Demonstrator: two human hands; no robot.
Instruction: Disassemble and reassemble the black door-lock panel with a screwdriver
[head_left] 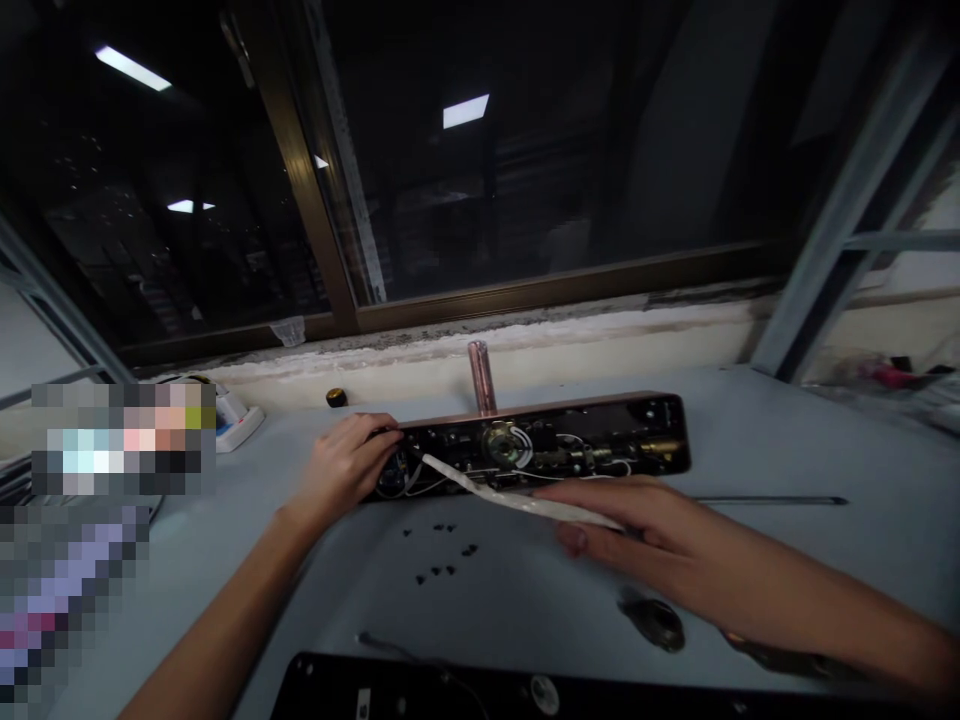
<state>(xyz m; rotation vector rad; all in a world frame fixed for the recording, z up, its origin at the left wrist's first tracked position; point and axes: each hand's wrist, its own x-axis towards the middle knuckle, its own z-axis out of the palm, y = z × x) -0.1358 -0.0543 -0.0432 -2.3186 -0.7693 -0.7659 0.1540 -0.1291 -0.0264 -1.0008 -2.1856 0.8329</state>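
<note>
A long black housing point(607, 425) with a copper-coloured edge lies open in front of me, its inside full of metal parts and thin wires. It looks like a door lock panel. My left hand point(349, 460) grips its left end, fingers over the top edge. A long, slender white piece point(517, 500), whose kind I cannot make out, lies between the thumb and fingers of my right hand point(645, 530). Its dark far tip is inside the housing, near my left fingertips. A copper-coloured cylinder point(481, 378) sticks out behind the housing.
Several small dark screws point(450, 570) lie in front of the housing. A black panel point(420, 690) is at the near edge. A dark metal part point(660, 622) sits below my right hand; a thin rod point(772, 500) lies to the right. Behind the table point(270, 520) is a window.
</note>
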